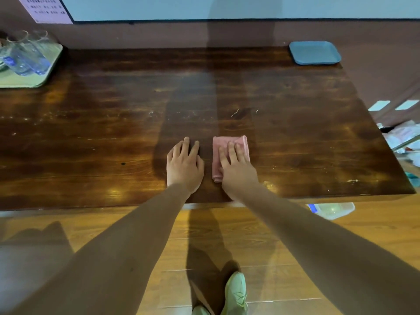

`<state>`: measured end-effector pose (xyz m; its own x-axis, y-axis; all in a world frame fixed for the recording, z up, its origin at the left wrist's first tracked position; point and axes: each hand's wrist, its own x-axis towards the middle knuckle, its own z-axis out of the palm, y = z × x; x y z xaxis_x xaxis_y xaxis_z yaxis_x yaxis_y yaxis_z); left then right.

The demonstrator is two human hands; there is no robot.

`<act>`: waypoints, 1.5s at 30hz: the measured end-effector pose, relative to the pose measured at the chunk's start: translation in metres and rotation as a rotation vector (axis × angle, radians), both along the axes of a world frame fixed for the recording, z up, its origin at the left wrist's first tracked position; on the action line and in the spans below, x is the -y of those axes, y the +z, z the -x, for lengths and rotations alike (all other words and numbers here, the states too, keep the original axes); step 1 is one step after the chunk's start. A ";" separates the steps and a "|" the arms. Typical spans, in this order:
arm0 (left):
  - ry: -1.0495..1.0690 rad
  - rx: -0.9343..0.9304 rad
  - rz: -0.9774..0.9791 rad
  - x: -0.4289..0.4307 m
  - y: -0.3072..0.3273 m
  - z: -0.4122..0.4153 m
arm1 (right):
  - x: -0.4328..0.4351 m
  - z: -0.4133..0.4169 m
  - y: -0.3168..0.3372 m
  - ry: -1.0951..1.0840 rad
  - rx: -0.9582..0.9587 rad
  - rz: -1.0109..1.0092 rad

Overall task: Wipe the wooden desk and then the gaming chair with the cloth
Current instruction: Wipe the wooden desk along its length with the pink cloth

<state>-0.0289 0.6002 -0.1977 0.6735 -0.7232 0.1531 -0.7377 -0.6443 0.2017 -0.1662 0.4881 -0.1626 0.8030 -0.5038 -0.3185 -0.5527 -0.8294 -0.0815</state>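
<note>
Folded pink cloth (pixel 229 155) near the front edge of the wooden desk (pixel 91 133), right hand (pixel 236 171) pressing it flat with straight fingers, left hand (pixel 184 164) released, resting flat just beside, blue tray (pixel 314 52) at far right corner

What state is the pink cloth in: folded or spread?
Folded: the cloth is a compact pad with a rolled, layered near edge, pressed under the right hand.

Blue tray (pixel 314 52) far right; green tray (pixel 34 73), bottles (pixel 27 60) far left.
</note>
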 end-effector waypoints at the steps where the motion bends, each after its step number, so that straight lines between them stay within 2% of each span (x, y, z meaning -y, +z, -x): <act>1: -0.006 0.010 -0.008 0.001 0.002 -0.002 | -0.009 0.009 0.001 0.020 0.012 0.013; 7: -0.128 0.100 -0.079 0.002 0.009 -0.030 | -0.062 0.060 -0.011 0.067 0.105 0.013; 12: -0.093 0.097 0.056 -0.003 -0.002 -0.033 | -0.031 0.031 -0.009 0.114 0.064 0.014; 18: -0.085 0.040 0.045 -0.002 0.001 -0.037 | 0.003 -0.026 0.007 0.016 0.031 -0.059; 22: -0.107 0.058 0.021 0.006 0.009 -0.038 | -0.021 -0.004 0.009 0.058 0.004 0.018; 27: -0.160 0.127 -0.080 0.025 0.017 -0.045 | -0.039 0.019 0.001 0.014 0.057 0.000; 32: -0.117 0.058 0.055 0.016 -0.006 -0.054 | 0.006 -0.030 -0.002 -0.026 0.034 -0.019; 37: -0.143 0.024 0.015 0.017 -0.003 -0.056 | 0.043 -0.082 0.009 -0.089 0.036 -0.049; 45: -0.100 -0.007 -0.075 0.017 0.007 -0.050 | 0.023 -0.023 0.001 0.048 0.035 -0.024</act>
